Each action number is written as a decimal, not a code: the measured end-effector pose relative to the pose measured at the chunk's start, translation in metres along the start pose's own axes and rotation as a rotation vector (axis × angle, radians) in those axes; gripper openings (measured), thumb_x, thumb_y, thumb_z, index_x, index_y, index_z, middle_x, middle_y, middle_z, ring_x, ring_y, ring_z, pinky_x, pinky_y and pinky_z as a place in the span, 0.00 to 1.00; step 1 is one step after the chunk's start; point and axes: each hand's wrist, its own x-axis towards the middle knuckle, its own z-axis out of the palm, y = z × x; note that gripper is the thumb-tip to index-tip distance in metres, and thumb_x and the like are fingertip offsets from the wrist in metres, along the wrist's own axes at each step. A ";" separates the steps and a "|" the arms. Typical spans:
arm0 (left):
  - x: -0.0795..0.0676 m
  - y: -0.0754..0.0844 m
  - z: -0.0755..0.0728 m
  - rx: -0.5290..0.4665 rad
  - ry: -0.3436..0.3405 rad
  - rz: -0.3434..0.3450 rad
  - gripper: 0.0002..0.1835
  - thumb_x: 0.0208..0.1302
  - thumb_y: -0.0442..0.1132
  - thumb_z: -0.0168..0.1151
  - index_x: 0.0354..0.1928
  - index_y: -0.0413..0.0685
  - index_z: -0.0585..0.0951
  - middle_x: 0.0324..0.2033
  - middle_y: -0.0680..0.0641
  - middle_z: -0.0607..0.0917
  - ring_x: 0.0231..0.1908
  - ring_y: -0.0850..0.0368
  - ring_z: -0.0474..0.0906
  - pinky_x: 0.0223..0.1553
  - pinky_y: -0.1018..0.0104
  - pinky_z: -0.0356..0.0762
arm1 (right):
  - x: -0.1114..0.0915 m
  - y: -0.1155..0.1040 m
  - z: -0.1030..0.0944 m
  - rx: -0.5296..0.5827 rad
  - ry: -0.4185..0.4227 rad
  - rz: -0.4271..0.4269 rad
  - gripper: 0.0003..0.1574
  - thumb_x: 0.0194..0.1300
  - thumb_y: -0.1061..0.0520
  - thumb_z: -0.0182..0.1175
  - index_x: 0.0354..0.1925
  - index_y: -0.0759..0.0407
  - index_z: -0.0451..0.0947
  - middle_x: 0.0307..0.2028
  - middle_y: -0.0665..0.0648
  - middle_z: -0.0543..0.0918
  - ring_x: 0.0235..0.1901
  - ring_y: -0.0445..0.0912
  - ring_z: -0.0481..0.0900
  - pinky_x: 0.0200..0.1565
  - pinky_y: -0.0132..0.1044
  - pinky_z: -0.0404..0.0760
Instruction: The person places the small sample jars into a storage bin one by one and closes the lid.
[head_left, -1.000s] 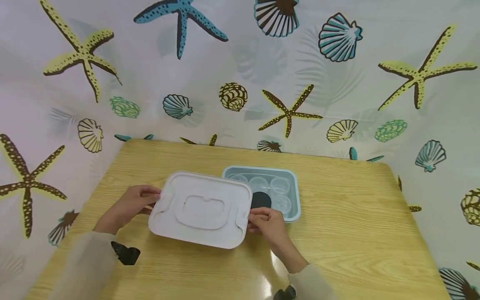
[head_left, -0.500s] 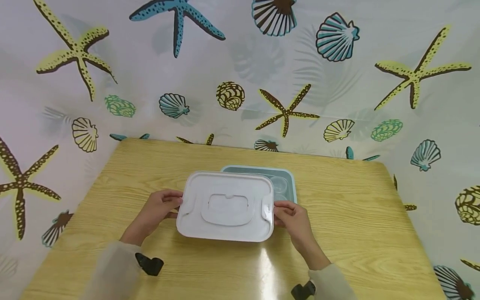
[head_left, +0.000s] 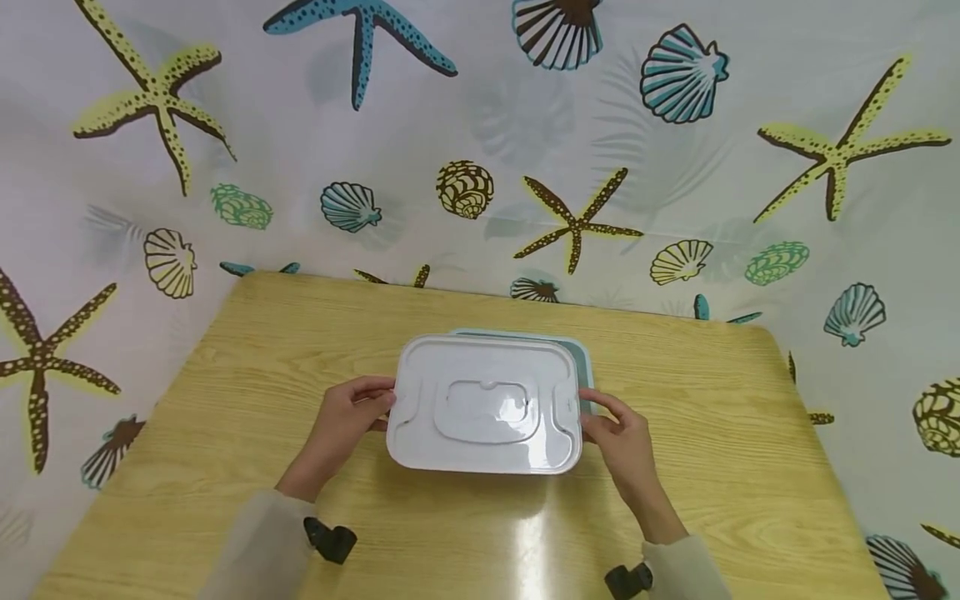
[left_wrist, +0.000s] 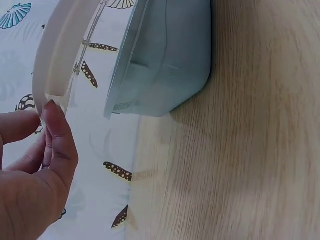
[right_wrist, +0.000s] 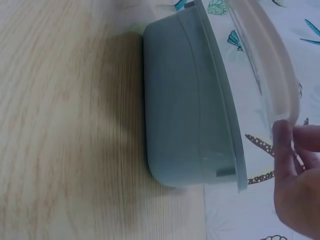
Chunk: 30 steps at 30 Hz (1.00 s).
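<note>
Both hands hold a white rectangular lid (head_left: 465, 454) level above a pale blue plastic box (head_left: 585, 367). My left hand (head_left: 337, 425) pinches the lid's left edge between thumb and fingers; my right hand (head_left: 622, 442) pinches the right edge. From the head view the lid hides most of the box, leaving only its back rim and right side showing. A gap separates lid and box in the left wrist view, where the box wall (left_wrist: 175, 55) stands on the table. The right wrist view shows the same gap over the box (right_wrist: 185, 110). The box's contents are hidden.
The box stands on a light wood-grain table (head_left: 712, 433). A white cloth (head_left: 420, 100) printed with starfish and shells hangs behind the table and along its sides. A black wrist camera (head_left: 330, 540) sits at the left cuff, another (head_left: 628, 581) at the right.
Both hands have carried the lid to the right, from beside the box to over it. The clear round cups and black disc seen inside the box earlier are now covered from view.
</note>
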 end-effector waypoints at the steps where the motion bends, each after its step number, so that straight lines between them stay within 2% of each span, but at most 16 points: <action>1: 0.000 0.001 0.001 -0.004 0.000 -0.002 0.19 0.67 0.34 0.56 0.57 0.28 0.73 0.37 0.48 0.80 0.33 0.65 0.79 0.35 0.69 0.81 | 0.000 0.000 -0.001 0.006 0.003 -0.016 0.22 0.64 0.70 0.55 0.57 0.69 0.73 0.48 0.65 0.80 0.34 0.40 0.83 0.41 0.35 0.82; 5: 0.000 0.004 0.002 -0.021 -0.002 -0.006 0.20 0.67 0.34 0.55 0.57 0.27 0.73 0.36 0.48 0.80 0.33 0.66 0.79 0.34 0.71 0.81 | -0.001 0.001 -0.004 0.019 -0.010 -0.086 0.22 0.65 0.69 0.55 0.57 0.72 0.72 0.53 0.54 0.78 0.38 0.39 0.82 0.43 0.34 0.82; 10: 0.000 0.004 0.002 -0.049 -0.009 0.008 0.21 0.68 0.33 0.56 0.60 0.29 0.71 0.36 0.51 0.79 0.33 0.66 0.79 0.35 0.71 0.81 | -0.002 0.005 -0.007 0.012 -0.030 -0.190 0.22 0.66 0.68 0.56 0.56 0.76 0.71 0.55 0.52 0.78 0.40 0.38 0.82 0.44 0.32 0.82; 17: -0.002 0.003 0.008 -0.080 0.012 0.098 0.24 0.67 0.33 0.57 0.63 0.36 0.71 0.37 0.50 0.76 0.35 0.68 0.79 0.37 0.71 0.81 | -0.004 0.008 -0.011 0.003 -0.008 -0.261 0.21 0.62 0.69 0.59 0.54 0.75 0.74 0.53 0.50 0.79 0.39 0.38 0.82 0.43 0.30 0.81; 22: -0.003 0.003 0.011 -0.066 0.033 0.149 0.22 0.67 0.35 0.58 0.62 0.38 0.73 0.39 0.47 0.76 0.36 0.68 0.80 0.38 0.71 0.81 | -0.003 0.008 -0.014 0.007 -0.013 -0.336 0.20 0.61 0.72 0.59 0.52 0.81 0.73 0.51 0.44 0.80 0.40 0.37 0.82 0.42 0.29 0.81; 30: -0.004 0.002 0.013 -0.072 0.043 0.195 0.23 0.68 0.37 0.57 0.62 0.36 0.72 0.43 0.47 0.77 0.41 0.71 0.79 0.41 0.73 0.80 | -0.001 0.005 -0.014 -0.030 0.030 -0.341 0.18 0.59 0.74 0.58 0.49 0.76 0.77 0.50 0.53 0.81 0.40 0.38 0.82 0.41 0.30 0.82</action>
